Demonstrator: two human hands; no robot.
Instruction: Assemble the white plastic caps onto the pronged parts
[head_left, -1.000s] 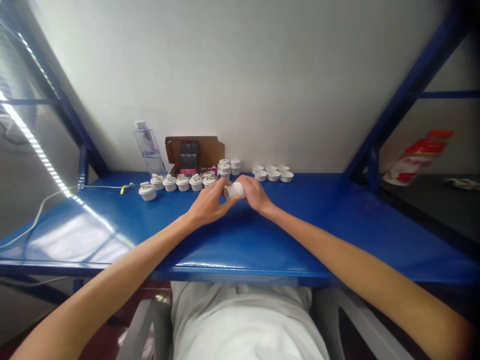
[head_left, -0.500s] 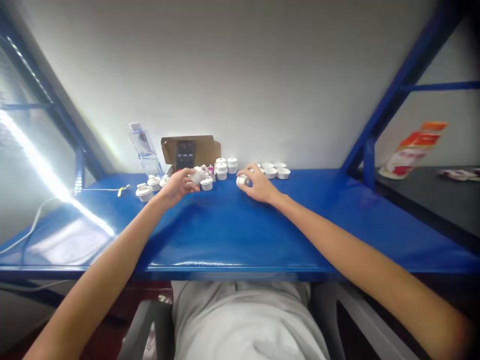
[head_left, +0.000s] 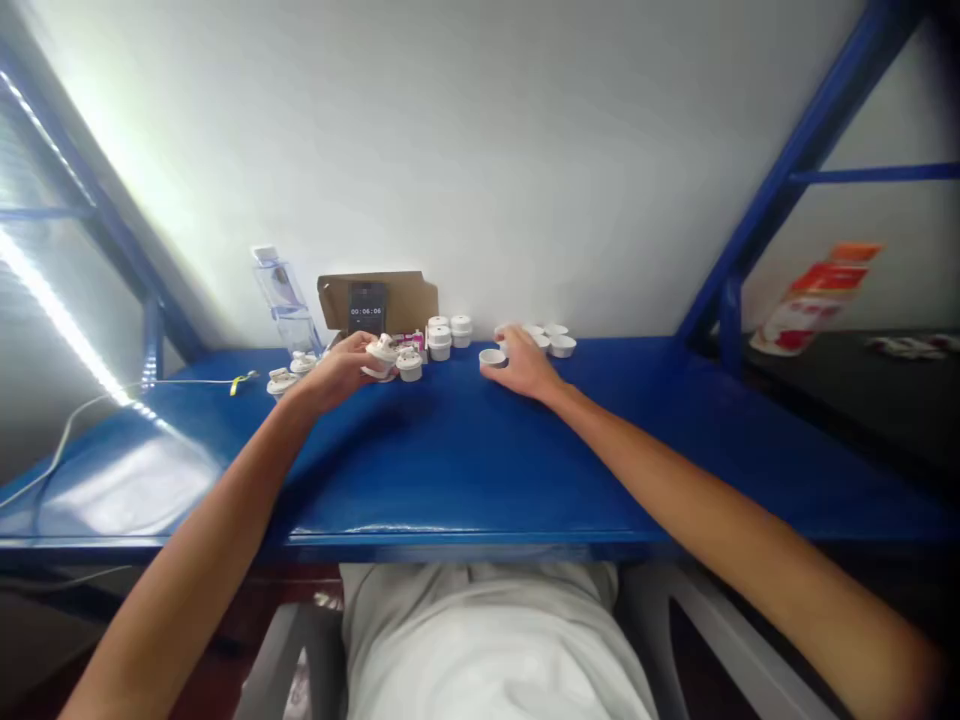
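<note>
Tabletop (head_left: 465,460) spans the gap between left hand (head_left: 341,370) and right hand (head_left: 527,364), running on to its near edge. The left is clamped on a white fitting (head_left: 382,350), just beside another fitting (head_left: 409,366). The right touches a white cup (head_left: 492,356) near the back edge, left of the cup cluster (head_left: 562,346); whether it grips, I cannot tell.

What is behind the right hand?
Behind the right hand, white cups stand grouped on the blue table. The hand partly covers some; their exact count cannot be seen.
</note>
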